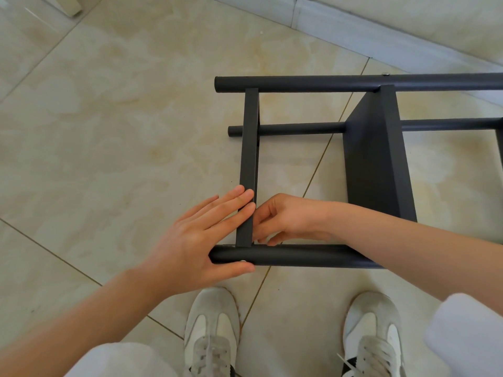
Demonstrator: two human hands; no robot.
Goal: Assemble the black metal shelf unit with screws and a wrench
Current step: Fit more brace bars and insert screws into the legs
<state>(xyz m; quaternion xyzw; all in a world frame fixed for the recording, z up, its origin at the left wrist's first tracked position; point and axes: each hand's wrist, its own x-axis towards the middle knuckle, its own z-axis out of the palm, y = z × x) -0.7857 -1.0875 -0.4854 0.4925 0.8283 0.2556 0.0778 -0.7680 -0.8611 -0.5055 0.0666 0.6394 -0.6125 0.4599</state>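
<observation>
Black shelf unit (378, 164) lying on its side on the tiled floor (109, 131), both hands at its near corner.
Its matte dark frame has round tubes running left to right, a flat bar (250, 148) crossing between them at the left end and a solid panel (381, 131) further right. The left hand (196, 240) lies flat, with straight fingers on the flat bar and its thumb along the nearest tube (299, 258), beside a small silver screw head (243, 261). The right hand (283, 219) curls its fingers against the inner side of that joint; whether it holds anything cannot be told. White shoes (211, 330) stand just below.
</observation>
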